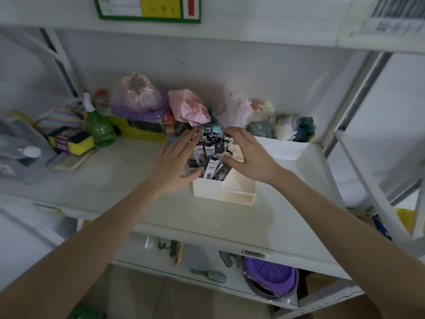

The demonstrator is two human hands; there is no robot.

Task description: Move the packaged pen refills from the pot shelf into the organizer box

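Two bare forearms enter from the lower left and lower right of the frame. No sleeve on either arm up to the frame edge. Left hand (176, 161) and right hand (249, 155): no gloves, rings, watch or wristband visible. Fingernails short, unpainted.

Both bare forearms reach forward and up from the lower corners of the view, converging toward the middle. The left hand (175, 161) is spread flat, palm turned inward to the right, fingers extended and slightly fanned, thumb pointing down toward the right. The right hand (248, 155) faces it, palm turned left and downward, fingers splayed and gently curved, thumb stretched toward the left hand. Neither hand is closed into a grasp.
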